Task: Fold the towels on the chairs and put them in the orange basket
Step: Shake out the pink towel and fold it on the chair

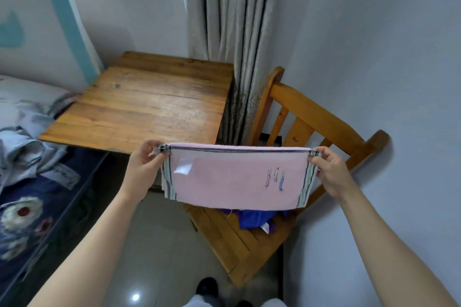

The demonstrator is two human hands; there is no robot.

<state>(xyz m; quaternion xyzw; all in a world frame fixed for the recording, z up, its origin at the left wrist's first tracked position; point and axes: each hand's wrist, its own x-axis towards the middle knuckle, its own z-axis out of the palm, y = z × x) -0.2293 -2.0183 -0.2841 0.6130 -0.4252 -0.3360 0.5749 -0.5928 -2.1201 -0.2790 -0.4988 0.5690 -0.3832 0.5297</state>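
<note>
I hold a pink towel [237, 177] with striped ends stretched out in the air above a wooden chair [309, 129]. It hangs doubled over, its two layers meeting along the top edge. My left hand [144, 164] pinches its top left corner and my right hand [329, 169] pinches its top right corner. On the chair seat, partly hidden behind the pink towel, lies a crumpled blue cloth [257, 218]. No orange basket is in view.
A wooden table [149, 104] stands ahead on the left, against a curtain [232, 32] and window. A bed [30, 182] with rumpled bedding runs along the left. The wall is close on the right. Grey tiled floor [154, 244] lies below, with my shoes at the bottom.
</note>
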